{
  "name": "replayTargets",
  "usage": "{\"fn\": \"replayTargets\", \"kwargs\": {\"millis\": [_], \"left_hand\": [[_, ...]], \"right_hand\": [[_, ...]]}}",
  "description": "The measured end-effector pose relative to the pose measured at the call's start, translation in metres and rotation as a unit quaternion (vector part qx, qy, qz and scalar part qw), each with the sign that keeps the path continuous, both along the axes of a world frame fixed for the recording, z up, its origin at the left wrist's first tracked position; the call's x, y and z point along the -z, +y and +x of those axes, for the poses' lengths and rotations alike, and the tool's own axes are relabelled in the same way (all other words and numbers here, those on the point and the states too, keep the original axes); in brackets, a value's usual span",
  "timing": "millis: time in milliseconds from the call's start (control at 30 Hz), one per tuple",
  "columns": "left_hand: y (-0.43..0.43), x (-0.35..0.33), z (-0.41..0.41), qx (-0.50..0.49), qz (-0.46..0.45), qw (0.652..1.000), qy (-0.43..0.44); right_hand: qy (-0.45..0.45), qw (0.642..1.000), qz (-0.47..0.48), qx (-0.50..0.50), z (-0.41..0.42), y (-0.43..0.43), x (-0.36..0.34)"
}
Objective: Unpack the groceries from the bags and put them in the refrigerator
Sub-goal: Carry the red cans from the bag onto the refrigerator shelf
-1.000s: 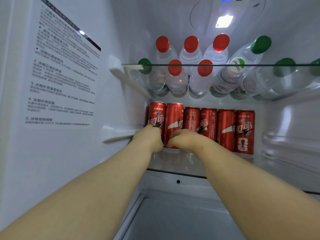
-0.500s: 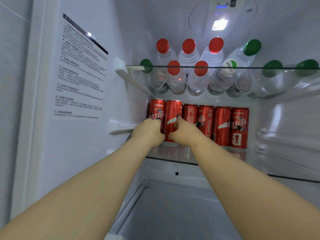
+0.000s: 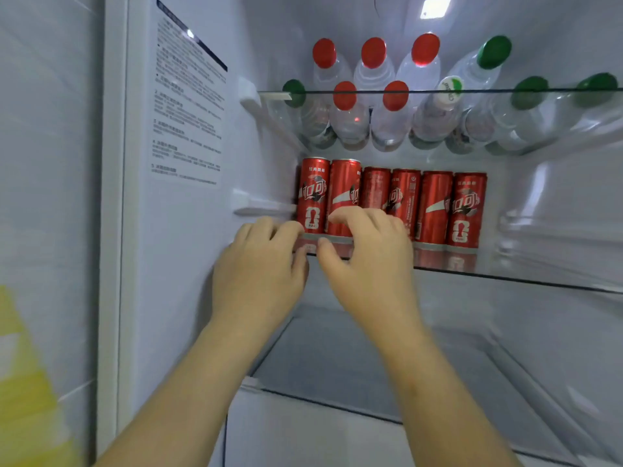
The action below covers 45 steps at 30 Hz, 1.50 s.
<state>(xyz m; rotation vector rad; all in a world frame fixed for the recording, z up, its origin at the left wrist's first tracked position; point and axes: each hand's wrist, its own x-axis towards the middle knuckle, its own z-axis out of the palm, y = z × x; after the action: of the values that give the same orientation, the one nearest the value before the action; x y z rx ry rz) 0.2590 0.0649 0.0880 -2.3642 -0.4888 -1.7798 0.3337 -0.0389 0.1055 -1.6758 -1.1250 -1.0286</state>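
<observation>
- Six red cans (image 3: 391, 203) stand upright in a row at the back left of the middle glass shelf (image 3: 505, 279), side by side and touching or nearly so. The leftmost can (image 3: 313, 197) sits just beside the refrigerator's left wall (image 3: 269, 156).
- A second ago both hands were closed round the two left cans. Now they have drawn back to the shelf's front edge and the cans stand alone.
- The left hand (image 3: 259, 274) hangs in front of the shelf's front left corner, its grip loose, fingers half curled on nothing.
- The right hand (image 3: 369, 264) is just beside it. Its grip is spread and slack, with fingertips (image 3: 337, 215) over the second can (image 3: 344, 193); whether they touch it is blurred.
- Judgement: these two cans are placed, so the hands are free to fetch more from the bags.
- Above, on the upper glass shelf (image 3: 438, 92), water bottles (image 3: 374, 79) with red and green caps lie on their sides.
- Below the cans, a lower shelf (image 3: 337, 365) shows nothing on it.
- A printed label (image 3: 187, 106) is stuck near the refrigerator's left edge, and something yellow (image 3: 27, 382), too blurred to name, shows at far left.
</observation>
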Motion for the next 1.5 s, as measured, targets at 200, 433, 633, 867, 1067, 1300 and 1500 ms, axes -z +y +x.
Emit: {"fn": "replayTargets", "kwargs": {"millis": [200,433,633,867,1067,1300,1500], "left_hand": [[-0.017,0.055,-0.019,0.080,-0.054,0.995,0.038],[-0.042,0.124,-0.015,0.103,-0.129,0.977,0.137],[-0.066,0.162,-0.015,0.131,-0.172,0.958,0.189],[-0.077,0.196,-0.021,0.238,-0.176,0.921,0.254],[-0.113,0.217,-0.031,0.333,-0.163,0.877,0.306],[-0.199,0.237,-0.051,0.494,-0.122,0.780,0.365],[-0.293,0.256,-0.094,0.580,-0.054,0.689,0.431]], "right_hand": [[0.083,0.993,-0.086,-0.023,-0.008,-0.023,0.075],[0.193,0.974,-0.120,-0.005,-0.006,-0.049,0.148],[0.228,0.969,-0.100,-0.005,-0.013,-0.076,0.181],[0.288,0.950,-0.083,0.088,-0.048,-0.102,0.219],[0.338,0.914,-0.066,0.213,-0.094,-0.143,0.244],[0.413,0.826,-0.046,0.382,-0.167,-0.227,0.268],[0.464,0.730,-0.019,0.502,-0.248,-0.308,0.288]]}}
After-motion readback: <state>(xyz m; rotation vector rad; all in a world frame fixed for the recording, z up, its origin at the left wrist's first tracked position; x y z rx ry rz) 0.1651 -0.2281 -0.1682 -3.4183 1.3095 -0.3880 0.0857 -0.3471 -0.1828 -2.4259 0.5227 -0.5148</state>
